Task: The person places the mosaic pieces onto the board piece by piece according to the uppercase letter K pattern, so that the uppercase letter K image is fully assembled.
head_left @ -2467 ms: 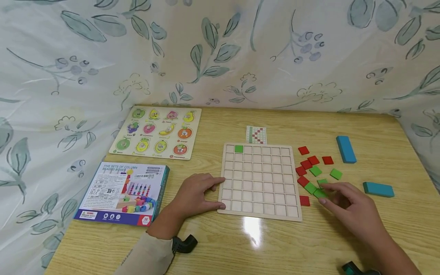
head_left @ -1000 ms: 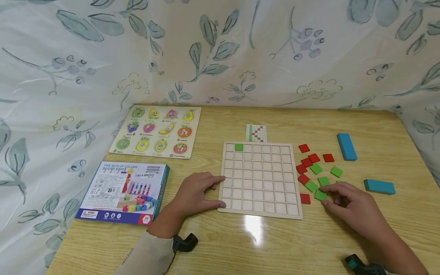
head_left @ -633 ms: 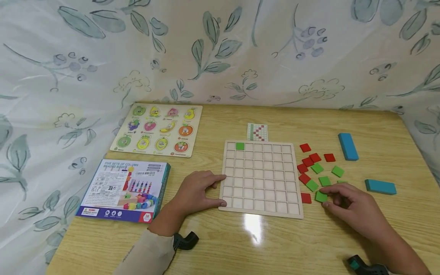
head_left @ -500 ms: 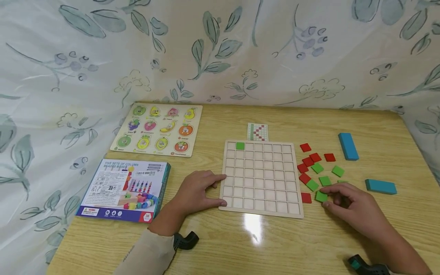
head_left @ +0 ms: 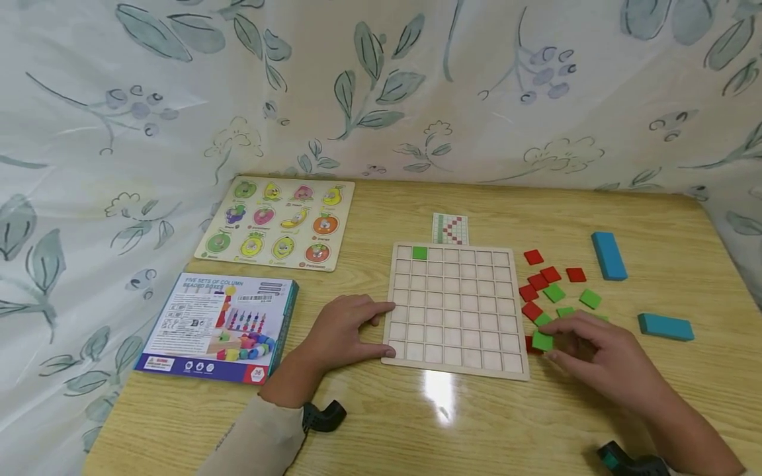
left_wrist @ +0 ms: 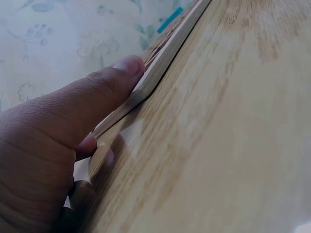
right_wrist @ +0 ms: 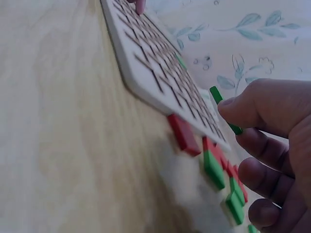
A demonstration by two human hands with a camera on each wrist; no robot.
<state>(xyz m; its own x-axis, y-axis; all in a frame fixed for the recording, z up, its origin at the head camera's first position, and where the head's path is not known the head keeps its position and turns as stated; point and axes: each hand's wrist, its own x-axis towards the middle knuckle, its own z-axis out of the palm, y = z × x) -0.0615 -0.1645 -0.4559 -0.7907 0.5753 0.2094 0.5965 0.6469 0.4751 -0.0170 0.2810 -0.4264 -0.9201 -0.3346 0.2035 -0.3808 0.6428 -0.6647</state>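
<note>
While my left hand [head_left: 339,330] lies flat against the grid board's [head_left: 455,311] left edge, my right hand [head_left: 595,350] pinches a green tile [head_left: 542,341] just off the board's right side (lifted, tilted). Beyond it, loose red and green tiles [head_left: 550,284] lie right of the board.

Left arm's in a long sleeve [head_left: 256,439], pale beige, faint lettering running along the cuff, too small to read. Right at that wrist there's a small black mount [head_left: 321,416], angular and hooked at the end. Right forearm is bare, no sleeve, and by its wrist sits a second black mount [head_left: 625,459], this one with a teal patch. Left hand [head_left: 342,330] and right hand [head_left: 595,357]: bare, short nails
</note>
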